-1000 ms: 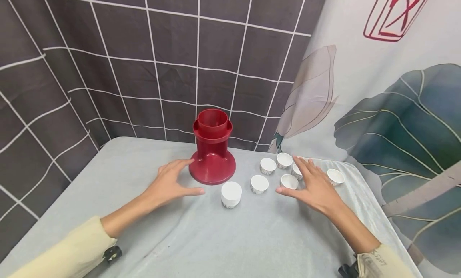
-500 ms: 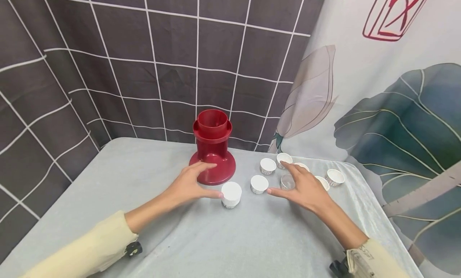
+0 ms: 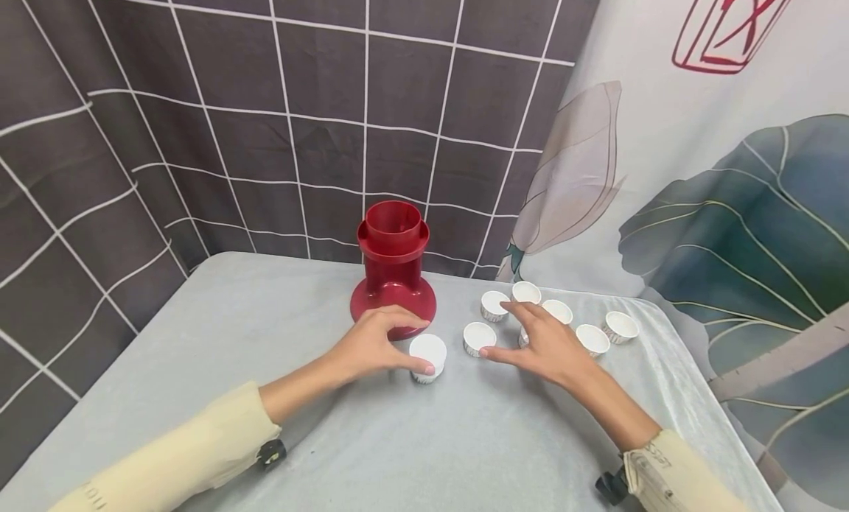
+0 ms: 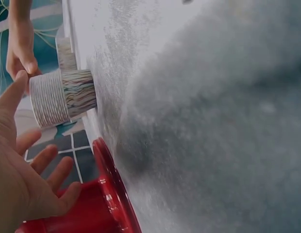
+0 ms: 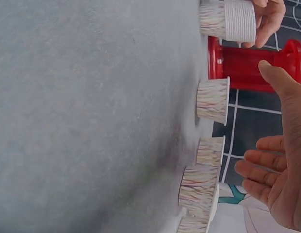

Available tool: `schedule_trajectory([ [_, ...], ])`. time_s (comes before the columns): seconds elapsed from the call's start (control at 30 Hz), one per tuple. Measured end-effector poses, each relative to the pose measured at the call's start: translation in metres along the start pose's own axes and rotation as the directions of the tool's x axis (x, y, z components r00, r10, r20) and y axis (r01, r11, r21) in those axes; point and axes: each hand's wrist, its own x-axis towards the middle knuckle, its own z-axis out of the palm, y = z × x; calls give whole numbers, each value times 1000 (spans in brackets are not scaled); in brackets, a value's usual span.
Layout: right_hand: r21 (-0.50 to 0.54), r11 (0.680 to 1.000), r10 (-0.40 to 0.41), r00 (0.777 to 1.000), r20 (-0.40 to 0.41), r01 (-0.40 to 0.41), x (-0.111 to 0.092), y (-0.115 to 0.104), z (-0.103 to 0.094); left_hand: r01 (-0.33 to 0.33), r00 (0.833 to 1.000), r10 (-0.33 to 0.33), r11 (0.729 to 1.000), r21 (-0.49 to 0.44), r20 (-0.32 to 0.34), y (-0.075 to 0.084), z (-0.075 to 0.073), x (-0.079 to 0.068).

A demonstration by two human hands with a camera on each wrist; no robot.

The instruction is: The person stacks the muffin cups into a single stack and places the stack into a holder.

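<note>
Seven single white cups (image 3: 557, 311) stood upright on the pale table (image 3: 464, 438), right of centre, one of them partly hidden behind the right hand (image 3: 544, 348). That hand was held among them, fingers spread and gripping nothing; its thumb tip appeared just beside the nearest cup, contact not determinable. Near the middle stood an upright stack of cups (image 3: 427, 346), its nested rims visible as close ridges in the left wrist view. Left hand (image 3: 378, 342) was at the stack's left side, fingers loosely extended and thumb tip near its rim; no grip seen, contact uncertain. A red stand (image 3: 393, 280), with a round base and ringed, open top, stood upright behind the stack, its base partly covered by the left fingers. Dark gridded cloth (image 3: 318, 144) hung behind.
</note>
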Motion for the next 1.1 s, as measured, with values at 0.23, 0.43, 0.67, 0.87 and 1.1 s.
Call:
schedule_trajectory([
  [0.23,-16,998,-54,999,3,54,8,-4,6,-21,999,21,1000,10,37,1,4,3],
  [0.43,-26,994,-104,994,11,105,13,-4,14,-30,998,28,999,34,47,-2,7,5],
  [0.67,-14,989,-147,989,20,147,16,-8,24,29,998,-27,999,-41,65,-4,11,6],
  [0.87,-16,987,-161,987,12,161,19,-10,29,70,994,-59,991,-112,94,1,10,7],
  [1.1,7,981,-195,981,-24,195,19,-13,35,81,994,-71,989,-122,86,1,11,7],
])
